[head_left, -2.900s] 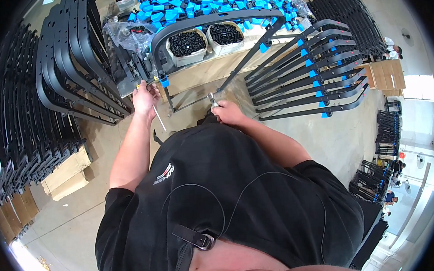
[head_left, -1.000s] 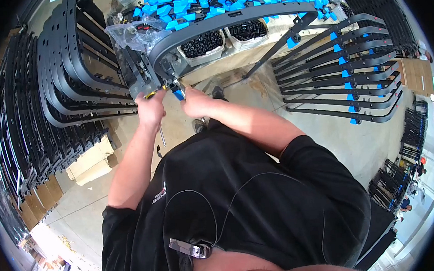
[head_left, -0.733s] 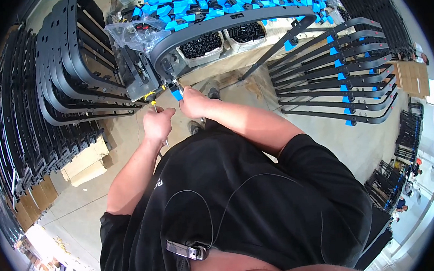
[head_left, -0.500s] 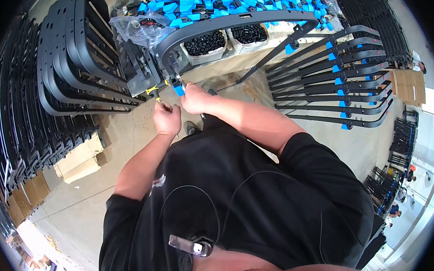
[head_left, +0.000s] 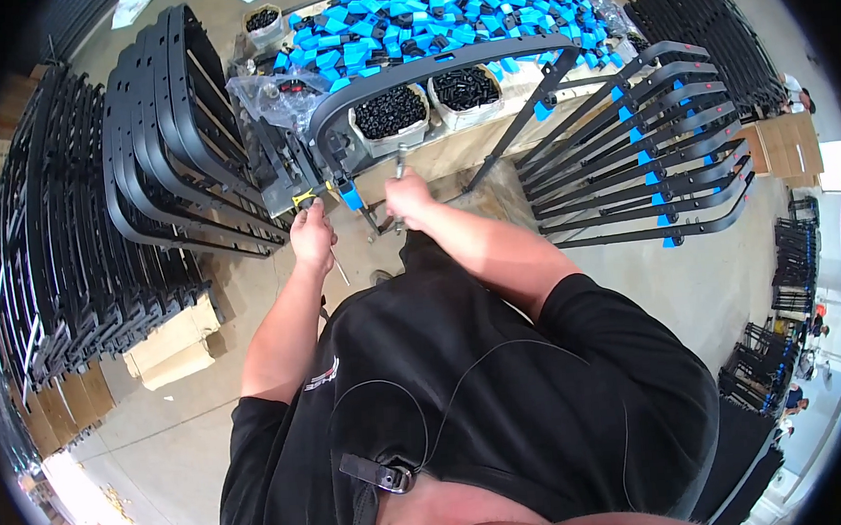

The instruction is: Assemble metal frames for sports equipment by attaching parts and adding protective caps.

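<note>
My left hand (head_left: 312, 238) is closed around a tool with a yellow and black upper end (head_left: 307, 198). A thin metal shaft (head_left: 342, 271) sticks out below that fist. My right hand (head_left: 408, 196) grips a tool with a silver metal end (head_left: 401, 158) pointing up toward the bench; its exact kind is unclear. Between the hands is the lower end of a black curved tube frame (head_left: 428, 68), which arches across the bench edge. A blue plastic piece (head_left: 350, 197) sits on that end, just right of my left hand.
Blue plastic pieces (head_left: 444, 16) are heaped on the bench behind two boxes of small black parts (head_left: 389, 114). Curved black frames stand stacked at left (head_left: 157, 134); others with blue pieces (head_left: 645, 152) lean at right. Flattened cardboard (head_left: 174, 353) lies on the floor.
My right hand has drawn back from the blue piece and moved right, its tool now upright. The left hand has shifted slightly lower in view. The whole view has shifted, showing more of the bench.
</note>
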`<state>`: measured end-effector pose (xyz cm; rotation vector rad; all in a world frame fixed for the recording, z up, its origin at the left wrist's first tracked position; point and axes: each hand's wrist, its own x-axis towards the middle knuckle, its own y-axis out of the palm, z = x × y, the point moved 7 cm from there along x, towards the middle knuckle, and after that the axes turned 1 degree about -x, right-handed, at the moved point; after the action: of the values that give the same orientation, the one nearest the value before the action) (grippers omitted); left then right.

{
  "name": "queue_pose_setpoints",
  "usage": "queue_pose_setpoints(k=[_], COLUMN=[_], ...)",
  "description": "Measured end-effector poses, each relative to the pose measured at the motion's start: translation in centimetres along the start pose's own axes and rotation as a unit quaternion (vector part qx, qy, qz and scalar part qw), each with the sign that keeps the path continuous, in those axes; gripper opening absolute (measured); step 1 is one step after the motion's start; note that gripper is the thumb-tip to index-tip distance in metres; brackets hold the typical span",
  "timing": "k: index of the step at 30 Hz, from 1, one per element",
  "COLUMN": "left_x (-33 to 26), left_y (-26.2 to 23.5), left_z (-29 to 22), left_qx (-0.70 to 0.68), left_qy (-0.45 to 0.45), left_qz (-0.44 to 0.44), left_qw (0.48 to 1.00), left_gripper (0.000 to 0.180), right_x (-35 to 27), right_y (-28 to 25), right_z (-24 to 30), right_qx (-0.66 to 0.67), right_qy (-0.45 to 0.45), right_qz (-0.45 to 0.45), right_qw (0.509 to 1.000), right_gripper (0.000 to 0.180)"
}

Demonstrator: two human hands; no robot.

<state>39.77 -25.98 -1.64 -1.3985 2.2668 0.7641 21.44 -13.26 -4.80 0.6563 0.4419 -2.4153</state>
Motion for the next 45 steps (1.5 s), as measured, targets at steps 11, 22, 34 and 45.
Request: queue_pose_setpoints(k=[11,22,34,45], left_x=[-4.7,-7.2,-5.2,-10.1], left_y=[-2.7,16.9,11.8,3.9], left_z=[-2.7,-2.4,4.3,1.5], left_qx=[0.139,0.378,0.315,0.282], left_qy=[0.209,0.249,-0.084,0.037], left_qz=[-0.106,0.166,0.118,0.004], left_qw=[0.962,0.876,0.938,0.959], left_gripper=[0.029,0.036,0.045,0.033], right_x=[-4.6,-4.6,3.3,5.5], right_y=[-14.2,-6.5,-11.0,-9.9], right_z=[-4.1,5.6,13.4,13.8], right_qx=[0.079,0.033,-0.343,-0.394], right_qy=[0.059,-0.066,-0.172,-0.271], right_qz=[0.065,0.310,0.135,0.099], right_qw=[0.993,0.948,0.914,0.873], right_gripper=[0.010,0.019,0.047,0.069])
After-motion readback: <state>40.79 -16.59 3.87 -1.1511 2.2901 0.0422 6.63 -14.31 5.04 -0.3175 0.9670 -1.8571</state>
